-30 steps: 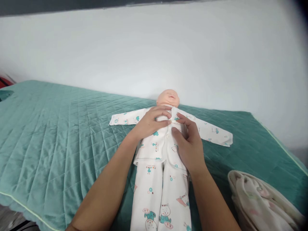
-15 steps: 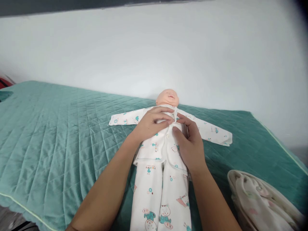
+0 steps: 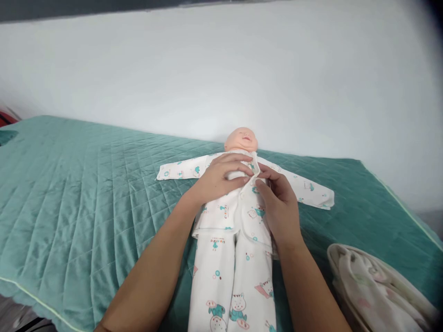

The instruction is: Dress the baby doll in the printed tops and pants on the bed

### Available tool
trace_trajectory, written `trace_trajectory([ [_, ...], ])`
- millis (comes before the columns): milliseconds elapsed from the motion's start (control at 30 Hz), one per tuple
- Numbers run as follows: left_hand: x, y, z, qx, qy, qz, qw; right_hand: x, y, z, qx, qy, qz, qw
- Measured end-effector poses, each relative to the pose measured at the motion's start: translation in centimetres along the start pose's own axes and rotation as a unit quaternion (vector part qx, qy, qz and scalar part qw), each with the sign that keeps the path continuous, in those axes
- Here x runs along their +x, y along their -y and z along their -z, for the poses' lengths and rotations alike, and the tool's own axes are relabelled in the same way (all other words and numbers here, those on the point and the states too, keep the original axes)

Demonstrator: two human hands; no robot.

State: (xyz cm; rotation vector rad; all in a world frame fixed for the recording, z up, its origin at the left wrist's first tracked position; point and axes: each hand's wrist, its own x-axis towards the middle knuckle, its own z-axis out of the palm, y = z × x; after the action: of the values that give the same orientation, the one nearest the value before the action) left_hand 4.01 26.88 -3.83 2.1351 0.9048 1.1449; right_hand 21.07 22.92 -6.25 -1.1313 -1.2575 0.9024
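A baby doll (image 3: 241, 139) lies on its back, dressed in a white printed shirt (image 3: 216, 214) with a buttoned front and matching trousers (image 3: 212, 272). My left hand (image 3: 221, 177) rests across the chest, its thumb and fingertips pinching the shirt's front edge. From the other side, my right hand (image 3: 279, 198) has thumb and fingers closed on the same front opening, just below the neck. The cloth there is lifted a little between both hands. Below them a button (image 3: 242, 196) shows on the front. Both sleeves stretch out sideways on the bed.
A green quilted cover (image 3: 86, 203) lies under the doll. Behind the head rises a white wall (image 3: 207, 74). At the lower right sits a bundled pale cloth (image 3: 374, 286) with a faint print, close to my right forearm.
My right hand has shifted slightly to the right, drawing the shirt's front edge with it. The left hand has stayed nearly in place, its fingertips a touch further right.
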Motion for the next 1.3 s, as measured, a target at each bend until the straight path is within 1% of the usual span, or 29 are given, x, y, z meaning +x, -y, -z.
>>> trace_trajectory([
  [100, -0.1, -0.2, 0.1, -0.038, -0.007, 0.024, 0.999, 0.1, 0.0, 0.1, -0.016, -0.006, -0.005, 1.0],
  [167, -0.2, -0.3, 0.3, -0.061, 0.005, 0.039, 0.997, 0.1, 0.1, 0.2, -0.03, -0.006, 0.004, 1.0],
  [300, -0.4, -0.2, 1.1, -0.081, 0.06, 0.051, 0.994, 0.0, 0.5, 0.5, -0.045, -0.002, 0.025, 0.999],
  [433, -0.6, 0.0, 1.9, -0.059, 0.117, 0.049, 0.99, 0.0, 0.8, 0.7, -0.054, 0.021, 0.054, 0.997],
  [600, -0.8, 0.0, 2.6, -0.046, 0.155, 0.046, 0.986, -0.2, 0.7, 0.8, -0.059, 0.039, 0.073, 0.995],
  [900, -0.8, 0.1, 2.5, -0.056, 0.153, 0.059, 0.985, -0.3, 0.5, 0.9, -0.121, 0.066, 0.124, 0.983],
  [1300, -0.8, 0.0, 2.5, -0.062, 0.153, 0.062, 0.984, -0.3, 0.6, 1.0, -0.12, 0.077, 0.122, 0.982],
])
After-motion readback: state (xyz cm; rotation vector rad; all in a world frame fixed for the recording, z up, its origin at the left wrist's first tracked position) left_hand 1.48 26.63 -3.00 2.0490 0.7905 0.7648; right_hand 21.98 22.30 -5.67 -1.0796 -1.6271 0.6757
